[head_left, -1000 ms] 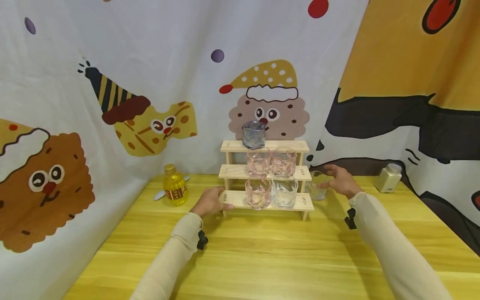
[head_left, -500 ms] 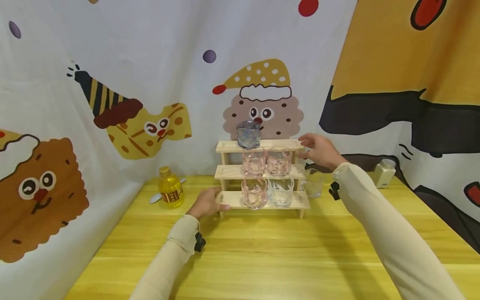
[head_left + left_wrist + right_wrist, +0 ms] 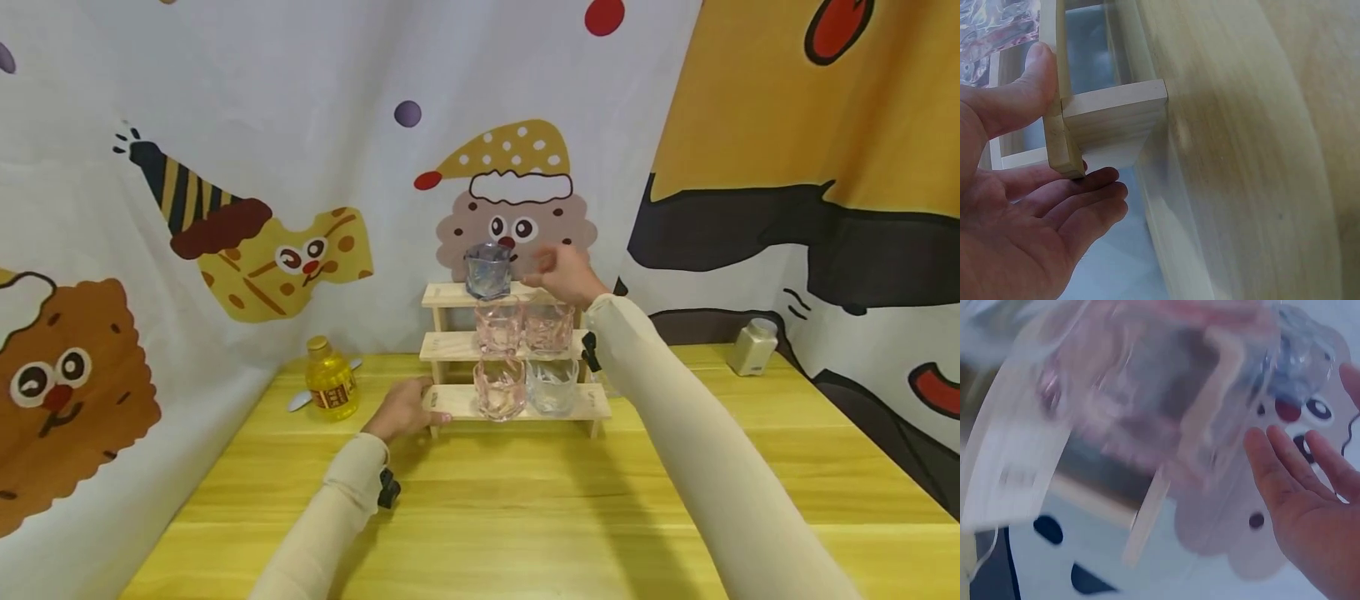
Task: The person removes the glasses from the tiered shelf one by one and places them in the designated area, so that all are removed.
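Note:
A three-tier wooden display shelf (image 3: 447, 344) stands on the table. My left hand (image 3: 405, 408) grips the left end of its lowest tier, with the thumb on top and the fingers beneath the board (image 3: 1063, 134). On the top tier sits a blue glass (image 3: 487, 272). My right hand (image 3: 567, 277) is just right of that glass, fingers extended and apart from it in the right wrist view. Pink glasses (image 3: 498, 327) fill part of the middle tier. Down on the lowest tier, a pink glass (image 3: 500, 390) stands beside a clear glass (image 3: 553, 388).
Left of the shelf is a yellow oil bottle (image 3: 331, 379), with a spoon (image 3: 300, 401) partly behind it. A white-capped jar (image 3: 753, 347) stands at the back right. Another clear glass (image 3: 611, 385) on the table is mostly hidden by my right sleeve. A printed cloth hangs behind.
My right hand has moved up and left, from the clear glass on the table past the shelf's right end to beside the blue glass. My left hand keeps its grip.

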A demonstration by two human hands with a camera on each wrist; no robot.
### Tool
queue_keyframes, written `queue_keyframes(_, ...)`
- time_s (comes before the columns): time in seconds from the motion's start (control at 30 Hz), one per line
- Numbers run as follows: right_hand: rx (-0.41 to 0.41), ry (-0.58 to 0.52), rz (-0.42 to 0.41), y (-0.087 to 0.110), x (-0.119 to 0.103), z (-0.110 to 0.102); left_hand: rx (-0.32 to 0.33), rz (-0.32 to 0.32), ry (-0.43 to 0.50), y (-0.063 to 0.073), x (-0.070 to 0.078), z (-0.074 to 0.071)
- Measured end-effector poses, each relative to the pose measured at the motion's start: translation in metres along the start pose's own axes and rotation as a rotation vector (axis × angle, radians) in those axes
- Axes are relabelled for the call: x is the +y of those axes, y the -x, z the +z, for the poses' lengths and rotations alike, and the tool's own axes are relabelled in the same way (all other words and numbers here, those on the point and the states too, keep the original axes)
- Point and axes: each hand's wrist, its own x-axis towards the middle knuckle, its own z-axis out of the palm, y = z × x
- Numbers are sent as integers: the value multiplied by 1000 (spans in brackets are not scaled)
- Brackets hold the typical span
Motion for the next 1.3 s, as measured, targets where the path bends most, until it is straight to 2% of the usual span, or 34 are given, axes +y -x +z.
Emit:
queue_keyframes(0.23,41,-70,63,-16,-14,27,4,-10,10,2,0,1)
queue_keyframes(0.5,64,-119,111,-30,-28,45,-11,2,-8,-2,0,-2)
queue_keyframes(0.67,72,-126,113,-39,-33,52,6,12,-36,-3,-1,-7)
queue_keyframes(0.9,83,-105,166,-43,-27,57,-21,18,-21,-2,2,-3)
queue_keyframes(1.3,140,-142,148,-45,-24,63,7,17,-45,1,3,-1)
